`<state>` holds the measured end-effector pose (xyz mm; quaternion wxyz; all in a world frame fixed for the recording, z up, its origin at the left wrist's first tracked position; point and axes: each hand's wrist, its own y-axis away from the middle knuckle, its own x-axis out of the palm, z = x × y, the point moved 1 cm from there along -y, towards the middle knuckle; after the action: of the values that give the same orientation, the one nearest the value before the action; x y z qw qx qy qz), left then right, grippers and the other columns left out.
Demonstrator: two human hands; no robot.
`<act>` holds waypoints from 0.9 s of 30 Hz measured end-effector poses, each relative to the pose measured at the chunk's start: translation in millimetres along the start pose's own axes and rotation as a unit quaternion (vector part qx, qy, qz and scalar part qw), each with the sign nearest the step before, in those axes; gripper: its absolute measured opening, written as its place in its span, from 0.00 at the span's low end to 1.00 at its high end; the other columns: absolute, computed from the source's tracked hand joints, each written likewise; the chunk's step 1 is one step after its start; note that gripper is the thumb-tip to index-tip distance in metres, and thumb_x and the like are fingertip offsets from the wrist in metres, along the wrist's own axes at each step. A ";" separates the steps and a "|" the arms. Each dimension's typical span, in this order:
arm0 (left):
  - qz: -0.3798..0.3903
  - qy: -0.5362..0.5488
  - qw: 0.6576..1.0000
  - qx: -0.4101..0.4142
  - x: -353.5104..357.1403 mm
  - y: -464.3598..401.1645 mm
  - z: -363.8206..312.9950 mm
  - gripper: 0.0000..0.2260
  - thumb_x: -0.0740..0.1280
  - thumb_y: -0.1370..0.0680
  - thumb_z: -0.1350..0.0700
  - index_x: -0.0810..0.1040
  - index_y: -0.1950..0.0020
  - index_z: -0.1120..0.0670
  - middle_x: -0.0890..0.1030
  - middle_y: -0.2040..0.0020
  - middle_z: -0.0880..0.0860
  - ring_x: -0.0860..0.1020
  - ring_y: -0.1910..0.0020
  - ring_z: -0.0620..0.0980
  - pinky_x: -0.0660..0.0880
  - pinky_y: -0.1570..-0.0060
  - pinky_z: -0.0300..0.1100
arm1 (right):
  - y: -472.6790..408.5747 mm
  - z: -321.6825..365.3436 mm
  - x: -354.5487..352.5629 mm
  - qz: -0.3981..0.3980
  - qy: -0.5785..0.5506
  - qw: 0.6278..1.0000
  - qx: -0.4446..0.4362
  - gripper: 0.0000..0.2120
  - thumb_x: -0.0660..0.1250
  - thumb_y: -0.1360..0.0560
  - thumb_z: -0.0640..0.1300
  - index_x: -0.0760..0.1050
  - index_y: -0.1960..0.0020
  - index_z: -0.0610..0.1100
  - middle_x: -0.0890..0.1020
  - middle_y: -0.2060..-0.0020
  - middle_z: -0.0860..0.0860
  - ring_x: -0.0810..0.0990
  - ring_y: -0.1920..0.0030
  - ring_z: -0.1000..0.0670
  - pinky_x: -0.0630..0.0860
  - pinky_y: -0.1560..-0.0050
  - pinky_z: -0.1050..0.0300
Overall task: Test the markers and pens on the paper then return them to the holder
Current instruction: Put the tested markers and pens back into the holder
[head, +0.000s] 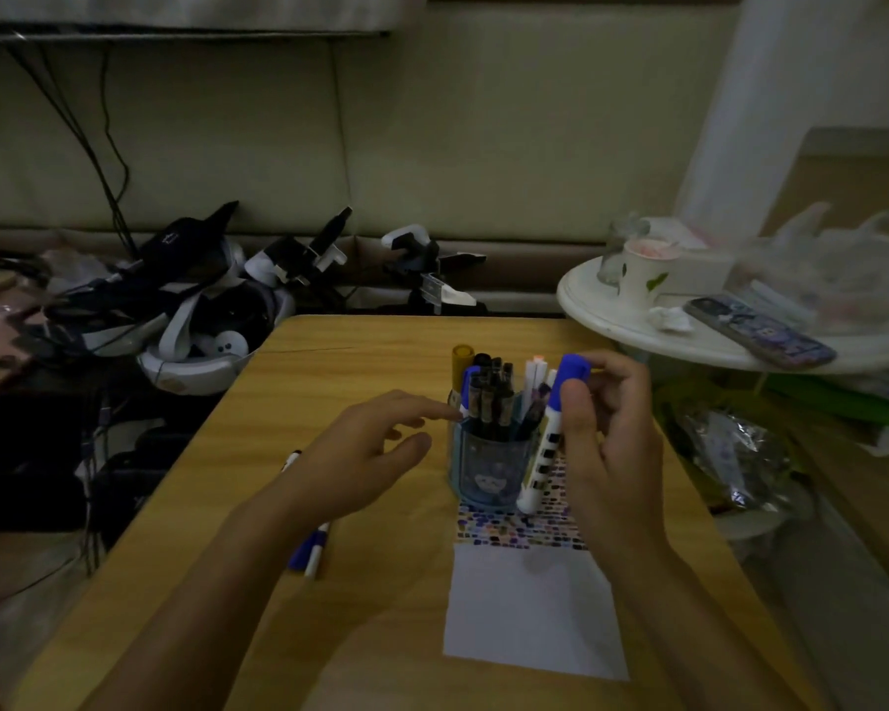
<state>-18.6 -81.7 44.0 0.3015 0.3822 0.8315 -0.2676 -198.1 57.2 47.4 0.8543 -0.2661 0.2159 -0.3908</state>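
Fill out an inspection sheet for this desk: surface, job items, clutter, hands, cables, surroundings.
Surface: wooden table, white paper lying near its front edge.
Job's things: blue pen holder full of pens, standing on a patterned sheet; blue-capped marker in hand; two more markers lying on the table under the left forearm.
Clutter: headsets and straps piled left of the table.
Hands: right hand grips the blue-capped marker; left hand open, fingers near the holder.
Cables: black cables hanging down the wall.
Surroundings: white round table with paper cup and phone.
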 end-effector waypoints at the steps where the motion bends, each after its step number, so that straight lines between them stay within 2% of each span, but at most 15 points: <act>1: 0.000 -0.005 1.000 -0.002 -0.3 -0.5 1.1 0.18 0.63 0.18 0.58 0.75 0.33 0.38 0.76 0.37 0.39 0.74 0.38 0.38 0.75 0.39 0.47 | -1.8 -0.7 -1.9 -0.006 -0.004 1.000 0.003 0.08 0.60 0.17 0.49 0.68 0.39 0.54 0.79 0.52 0.63 0.80 0.57 0.60 0.76 0.62 0.61; 5: -0.014 -0.028 0.999 -0.015 -3.8 0.0 1.4 0.21 0.63 0.18 0.57 0.70 0.28 0.39 0.76 0.37 0.40 0.74 0.38 0.37 0.75 0.39 0.44 | -10.5 -2.0 -7.7 -0.028 -0.019 0.999 0.011 0.09 0.58 0.19 0.51 0.68 0.39 0.54 0.79 0.55 0.67 0.80 0.59 0.61 0.76 0.64 0.64; 10: -0.030 -0.003 1.000 -0.004 -10.2 2.9 -3.2 0.13 0.63 0.18 0.60 0.80 0.41 0.45 0.79 0.43 0.39 0.76 0.42 0.37 0.75 0.44 0.38 | -17.6 -4.9 -12.2 -0.059 -0.030 0.998 0.013 0.06 0.58 0.19 0.56 0.67 0.43 0.64 0.81 0.54 0.59 0.81 0.59 0.54 0.78 0.61 0.50; 12: -0.021 0.000 1.000 0.008 -9.2 3.9 -5.7 0.13 0.63 0.18 0.61 0.80 0.41 0.46 0.79 0.44 0.38 0.77 0.43 0.37 0.76 0.45 0.37 | -19.2 -5.4 -13.8 -0.068 -0.028 0.997 0.007 0.07 0.57 0.19 0.55 0.66 0.42 0.63 0.81 0.55 0.60 0.80 0.60 0.55 0.77 0.62 0.51; 15: -0.002 0.001 1.000 0.020 -7.6 4.2 -7.4 0.15 0.63 0.18 0.61 0.80 0.38 0.44 0.79 0.44 0.39 0.77 0.43 0.39 0.75 0.44 0.36 | -21.5 -8.5 -16.3 -0.083 -0.026 0.996 -0.003 0.07 0.56 0.16 0.48 0.66 0.38 0.54 0.80 0.56 0.57 0.79 0.61 0.54 0.76 0.62 0.50; 19: 0.029 -0.006 0.999 0.023 -6.3 4.1 -9.3 0.18 0.62 0.18 0.60 0.78 0.36 0.39 0.78 0.42 0.39 0.75 0.41 0.39 0.74 0.42 0.36 | -24.5 -7.2 -18.1 -0.099 -0.033 0.994 -0.014 0.08 0.55 0.15 0.43 0.66 0.37 0.51 0.79 0.54 0.49 0.78 0.60 0.55 0.76 0.61 0.60; 22: 0.043 -0.029 0.999 0.018 -4.7 4.1 -9.9 0.18 0.62 0.17 0.57 0.75 0.34 0.36 0.76 0.40 0.39 0.74 0.40 0.38 0.74 0.41 0.37 | -25.3 -3.4 -18.9 -0.106 -0.032 0.994 -0.024 0.10 0.55 0.15 0.42 0.65 0.39 0.57 0.79 0.53 0.47 0.78 0.60 0.55 0.76 0.60 0.62; 27: 0.020 -0.024 1.000 -0.002 -6.9 5.1 -9.4 0.18 0.62 0.18 0.57 0.74 0.33 0.38 0.75 0.39 0.39 0.75 0.41 0.36 0.75 0.39 0.43 | -24.6 -0.6 -16.6 -0.104 -0.036 0.994 -0.027 0.12 0.55 0.15 0.41 0.64 0.40 0.58 0.80 0.55 0.56 0.79 0.59 0.55 0.77 0.58 0.61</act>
<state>-13.6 -75.7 54.1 0.3274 0.3917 0.8167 -0.2690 -222.0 56.4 65.0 0.8088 -0.3244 0.1668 -0.4613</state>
